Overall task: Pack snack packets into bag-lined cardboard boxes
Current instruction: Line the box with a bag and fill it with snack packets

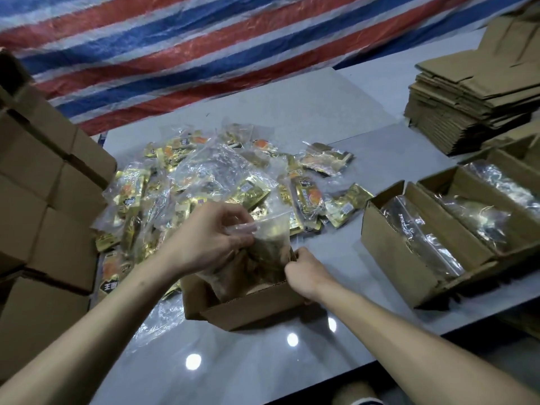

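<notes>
Open cardboard box (pixel 251 312) near the front edge of the bench (pixel 233 363), with a clear bag (pixel 271 247) standing in it. Left hand (pixel 209 238) pinches the bag's mouth above the box; right hand (pixel 305 271) grips the bag's side at the box's right wall. Beyond the box: heaped snack packets (pixel 204 182). Right of it: bag-lined boxes (pixel 388 249); farther right, flattened cartons (pixel 467 106).

Packets (pixel 251 194) at 12 o'clock were shiny gold foil-look plastic, the box (pixel 257 311) matt brown cardboard, its bag (pixel 271 229) clear crinkly film, tabletop (pixel 233 361) smooth and glossy.
</notes>
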`<action>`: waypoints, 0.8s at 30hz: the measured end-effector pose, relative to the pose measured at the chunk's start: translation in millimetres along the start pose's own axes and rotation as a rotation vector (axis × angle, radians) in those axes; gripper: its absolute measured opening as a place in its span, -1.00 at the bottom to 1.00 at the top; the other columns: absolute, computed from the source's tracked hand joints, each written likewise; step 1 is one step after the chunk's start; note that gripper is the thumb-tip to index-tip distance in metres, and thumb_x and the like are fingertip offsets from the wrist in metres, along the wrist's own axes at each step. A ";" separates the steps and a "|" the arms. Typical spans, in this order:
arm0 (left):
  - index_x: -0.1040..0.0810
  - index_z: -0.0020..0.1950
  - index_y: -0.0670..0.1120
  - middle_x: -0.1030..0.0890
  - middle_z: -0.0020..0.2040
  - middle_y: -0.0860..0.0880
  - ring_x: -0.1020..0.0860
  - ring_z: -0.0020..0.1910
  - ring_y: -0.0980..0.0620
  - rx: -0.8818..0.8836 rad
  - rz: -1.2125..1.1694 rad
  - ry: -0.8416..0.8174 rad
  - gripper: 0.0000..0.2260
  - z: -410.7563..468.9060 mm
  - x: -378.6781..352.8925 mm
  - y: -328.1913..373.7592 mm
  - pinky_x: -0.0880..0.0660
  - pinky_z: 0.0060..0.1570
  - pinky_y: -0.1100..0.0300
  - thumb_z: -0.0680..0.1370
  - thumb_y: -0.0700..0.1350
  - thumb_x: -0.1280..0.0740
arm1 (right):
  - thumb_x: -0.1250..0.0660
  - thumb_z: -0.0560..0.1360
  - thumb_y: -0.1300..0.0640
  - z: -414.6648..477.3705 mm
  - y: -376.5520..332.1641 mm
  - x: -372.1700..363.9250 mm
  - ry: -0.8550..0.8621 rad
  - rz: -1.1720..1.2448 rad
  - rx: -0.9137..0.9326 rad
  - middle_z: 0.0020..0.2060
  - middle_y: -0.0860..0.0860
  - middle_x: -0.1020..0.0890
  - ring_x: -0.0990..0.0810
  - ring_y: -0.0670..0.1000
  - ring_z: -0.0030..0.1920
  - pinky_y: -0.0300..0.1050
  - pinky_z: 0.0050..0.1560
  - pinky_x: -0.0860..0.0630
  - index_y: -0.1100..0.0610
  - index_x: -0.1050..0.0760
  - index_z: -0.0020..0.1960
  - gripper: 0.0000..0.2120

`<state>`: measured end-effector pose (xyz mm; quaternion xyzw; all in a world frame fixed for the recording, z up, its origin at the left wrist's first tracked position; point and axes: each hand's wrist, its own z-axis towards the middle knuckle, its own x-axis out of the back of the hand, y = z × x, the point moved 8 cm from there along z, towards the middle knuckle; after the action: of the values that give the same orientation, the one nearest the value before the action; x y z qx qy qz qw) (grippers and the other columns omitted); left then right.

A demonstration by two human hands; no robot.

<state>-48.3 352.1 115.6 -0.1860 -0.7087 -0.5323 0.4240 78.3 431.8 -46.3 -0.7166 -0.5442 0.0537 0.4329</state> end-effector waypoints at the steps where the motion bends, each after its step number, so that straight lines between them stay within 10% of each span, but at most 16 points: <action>1: -0.64 -0.09 -0.06 -0.68 -0.19 0.00 -0.60 -0.21 0.14 0.008 -0.005 0.007 -0.91 3.0 -2.6 -3.5 -0.48 -0.18 0.21 0.48 -0.16 -0.53 | -0.06 0.25 0.02 0.0 0.0 0.3 0.003 -0.002 -0.003 0.23 0.12 -0.52 -0.50 0.23 0.23 0.23 0.23 -0.53 0.07 -0.33 0.30 -0.38; 16: -0.49 -0.12 0.15 -0.51 -0.23 0.20 -0.47 -0.24 0.26 0.003 0.303 0.125 -0.79 10.9 -17.3 -33.7 -0.45 -0.34 0.18 0.44 -0.04 -0.51 | -0.03 0.25 0.05 -1.8 -2.1 -0.9 -0.002 -0.015 -0.018 0.25 0.08 -0.51 -0.50 0.21 0.22 0.21 0.23 -0.54 0.02 -0.30 0.34 -0.37; 24: -0.33 0.05 0.08 -0.53 -0.04 0.20 -0.54 -0.10 0.10 -0.027 0.178 0.215 -0.71 -9.6 -27.4 -29.6 -0.49 -0.11 0.09 0.51 -0.09 -0.44 | -0.01 0.26 0.06 4.8 -1.3 2.2 0.025 -0.020 -0.024 0.26 0.07 -0.49 -0.48 0.18 0.24 0.19 0.25 -0.53 0.01 -0.31 0.38 -0.34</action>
<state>-50.0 337.7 76.8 -0.1958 -0.6327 -0.5187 0.5407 75.7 436.4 -47.5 -0.7169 -0.5466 0.0337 0.4315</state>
